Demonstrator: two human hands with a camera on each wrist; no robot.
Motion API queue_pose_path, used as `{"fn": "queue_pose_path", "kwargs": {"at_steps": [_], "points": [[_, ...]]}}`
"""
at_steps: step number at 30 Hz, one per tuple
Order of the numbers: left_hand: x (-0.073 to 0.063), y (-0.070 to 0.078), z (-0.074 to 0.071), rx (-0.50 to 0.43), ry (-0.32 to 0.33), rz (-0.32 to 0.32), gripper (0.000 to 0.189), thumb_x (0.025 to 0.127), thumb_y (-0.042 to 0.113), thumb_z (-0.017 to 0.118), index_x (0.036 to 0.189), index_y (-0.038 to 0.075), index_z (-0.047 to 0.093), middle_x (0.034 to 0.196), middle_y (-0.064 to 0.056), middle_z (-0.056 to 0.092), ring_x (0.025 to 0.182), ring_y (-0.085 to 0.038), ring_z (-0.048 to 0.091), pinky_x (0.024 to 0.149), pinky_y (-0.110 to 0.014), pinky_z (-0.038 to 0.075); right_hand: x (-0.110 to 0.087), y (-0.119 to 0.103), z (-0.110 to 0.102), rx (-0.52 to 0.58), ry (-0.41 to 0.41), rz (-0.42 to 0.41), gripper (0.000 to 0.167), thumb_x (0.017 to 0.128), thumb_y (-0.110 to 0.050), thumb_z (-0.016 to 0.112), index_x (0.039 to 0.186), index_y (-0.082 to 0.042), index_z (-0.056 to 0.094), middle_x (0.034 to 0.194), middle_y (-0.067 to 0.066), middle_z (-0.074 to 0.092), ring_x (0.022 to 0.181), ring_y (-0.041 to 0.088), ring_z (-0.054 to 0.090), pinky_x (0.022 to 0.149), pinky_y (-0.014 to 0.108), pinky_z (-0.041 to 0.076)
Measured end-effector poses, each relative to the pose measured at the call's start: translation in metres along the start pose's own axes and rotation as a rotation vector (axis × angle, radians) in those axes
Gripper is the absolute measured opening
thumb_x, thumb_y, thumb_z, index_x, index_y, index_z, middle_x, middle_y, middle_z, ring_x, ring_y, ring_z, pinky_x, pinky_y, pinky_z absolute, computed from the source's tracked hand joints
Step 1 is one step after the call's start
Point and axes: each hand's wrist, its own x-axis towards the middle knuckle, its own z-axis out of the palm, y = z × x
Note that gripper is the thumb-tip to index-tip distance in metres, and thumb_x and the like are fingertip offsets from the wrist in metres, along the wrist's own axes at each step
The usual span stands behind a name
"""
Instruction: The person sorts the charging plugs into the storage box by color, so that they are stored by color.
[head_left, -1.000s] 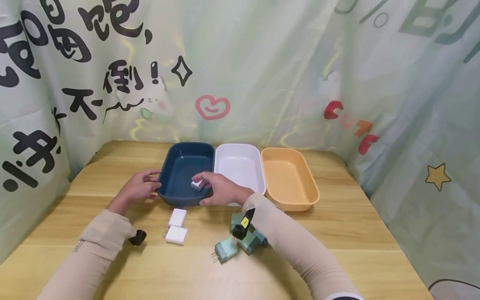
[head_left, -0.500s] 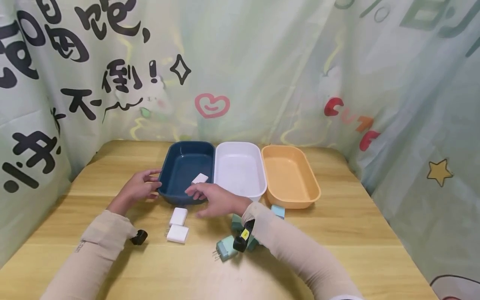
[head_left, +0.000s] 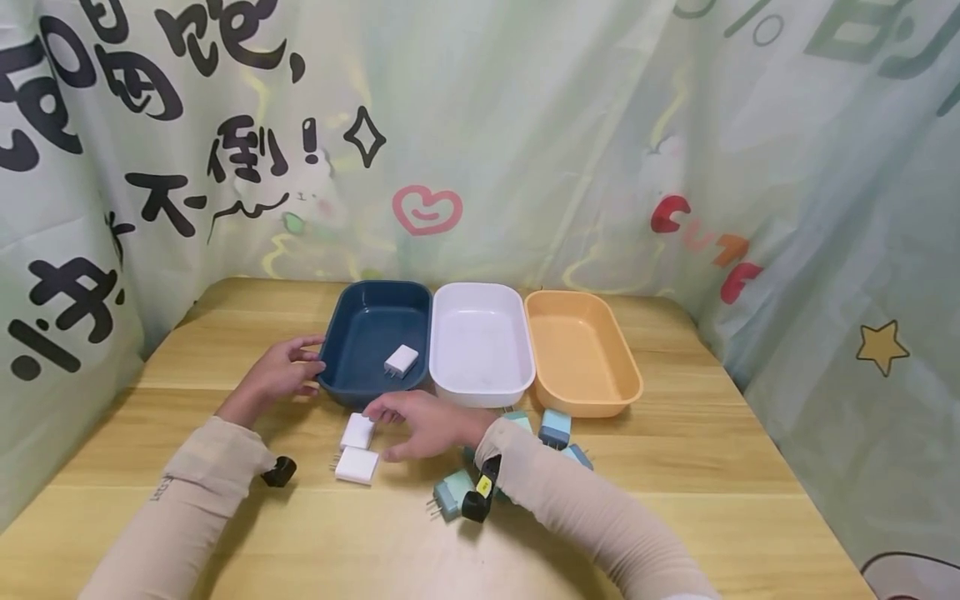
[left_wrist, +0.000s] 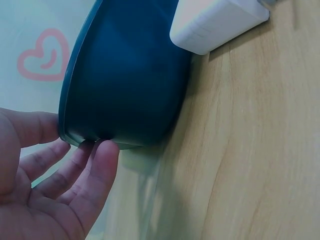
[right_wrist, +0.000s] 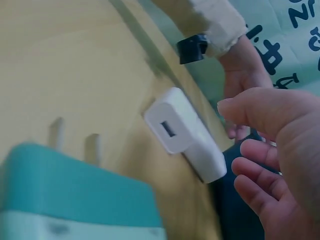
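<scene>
Now the right hand (head_left: 423, 425), relaxed and holding nothing, hovers beside two white chargers (head_left: 357, 467); a third charger (head_left: 402, 360) lies inside the navy tray (head_left: 371, 321), which the left hand (head_left: 281, 369) touches with loose fingers. The curtain (head_left: 510, 167) reads "CUTE".

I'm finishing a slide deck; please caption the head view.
Left hand touching a blue tray with one white charger inside; right hand near two more white chargers on the table.

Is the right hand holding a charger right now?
No, in the right wrist view the right hand has its thumb and fingers spread apart with nothing between them.
</scene>
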Motion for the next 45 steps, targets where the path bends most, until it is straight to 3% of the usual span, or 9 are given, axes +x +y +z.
{"fn": "queue_pose_path", "kwargs": {"at_steps": [12, 22, 34, 45], "points": [[0.002, -0.001, 0.0, -0.005, 0.002, 0.004, 0.058, 0.097, 0.002, 0.053, 0.15, 0.001, 0.03, 0.133, -0.032, 0.041, 0.084, -0.022, 0.062, 0.073, -0.038, 0.058, 0.002, 0.0, 0.015, -0.09, -0.075, 0.027, 0.055, 0.085, -0.03, 0.075, 0.13, -0.008, 0.054, 0.112, -0.003, 0.062, 0.1, 0.002, 0.055, 0.088, 0.01, 0.04], [0.001, 0.0, 0.0, -0.011, -0.006, 0.005, 0.057, 0.098, 0.002, 0.052, 0.15, 0.001, 0.029, 0.133, -0.032, 0.04, 0.083, -0.02, 0.061, 0.073, -0.038, 0.058, 0.008, 0.002, 0.027, -0.073, -0.08, 0.003, 0.056, 0.082, -0.029, 0.079, 0.126, -0.004, 0.055, 0.105, -0.004, 0.061, 0.094, 0.001, 0.055, 0.085, 0.008, 0.041], [0.0, 0.001, 0.001, -0.007, -0.001, 0.023, 0.057, 0.097, 0.002, 0.053, 0.15, 0.0, 0.03, 0.132, -0.033, 0.041, 0.082, -0.019, 0.062, 0.072, -0.037, 0.058, 0.01, 0.003, 0.032, -0.153, -0.081, -0.003, 0.047, 0.082, -0.029, 0.079, 0.119, -0.009, 0.059, 0.1, -0.007, 0.062, 0.091, -0.001, 0.053, 0.084, 0.008, 0.04], [0.002, -0.003, 0.0, -0.001, 0.004, 0.026, 0.057, 0.097, 0.0, 0.051, 0.149, -0.001, 0.029, 0.133, -0.034, 0.04, 0.083, -0.019, 0.062, 0.071, -0.036, 0.058, 0.012, -0.005, 0.036, -0.209, -0.039, 0.019, 0.054, 0.078, -0.042, 0.081, 0.115, -0.011, 0.057, 0.093, -0.009, 0.056, 0.082, -0.001, 0.05, 0.077, 0.007, 0.04]]}}
